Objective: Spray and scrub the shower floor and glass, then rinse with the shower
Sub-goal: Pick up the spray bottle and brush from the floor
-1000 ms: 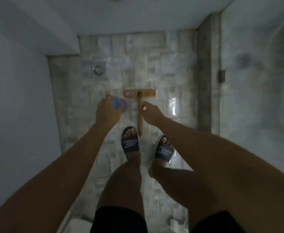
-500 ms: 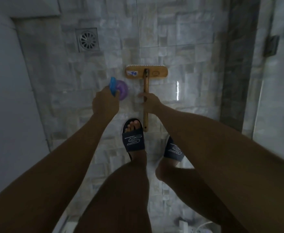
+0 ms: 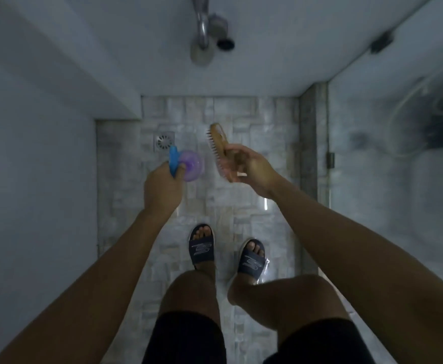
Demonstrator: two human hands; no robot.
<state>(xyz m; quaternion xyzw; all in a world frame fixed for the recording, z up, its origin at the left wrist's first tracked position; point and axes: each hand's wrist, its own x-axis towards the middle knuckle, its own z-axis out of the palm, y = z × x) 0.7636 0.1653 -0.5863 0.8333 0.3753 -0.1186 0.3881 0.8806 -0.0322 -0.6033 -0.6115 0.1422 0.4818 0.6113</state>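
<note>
Evidently both tools are in hand and neither is at work, so I judge the step to be readying to spray and then scrub. The left hand (image 3: pixel 162 186) grips the neck of the bottle (image 3: pixel 193 165), its fingers (image 3: pixel 180 169) curled tight below the blue trigger (image 3: pixel 173 158). Whether one of them rests on the trigger itself I cannot tell. The bottle hangs in the air over the floor (image 3: pixel 241 206) and appears just beside the drain (image 3: pixel 164 141). The right hand (image 3: pixel 253 166) holds the brush (image 3: pixel 216 141) off the floor, head up and tilted, bristles facing left towards the bottle. Its fingers (image 3: pixel 235 149) are curled round the handle, which is mostly hidden in the palm and blurred, so the exact grip is unclear. To do this well, aim the nozzle down at the tiles ahead of the sandals (image 3: pixel 201 245) and wet them evenly before the brush comes down. Then turn the wrist so the bristles meet the floor flat, and push in overlapping strokes towards the drain. The glass (image 3: pixel 399 193) stands to the right, cloudy, and will likely want the same treatment. A shine beside the right foot suggests wet tile, so footing deserves care.
</note>
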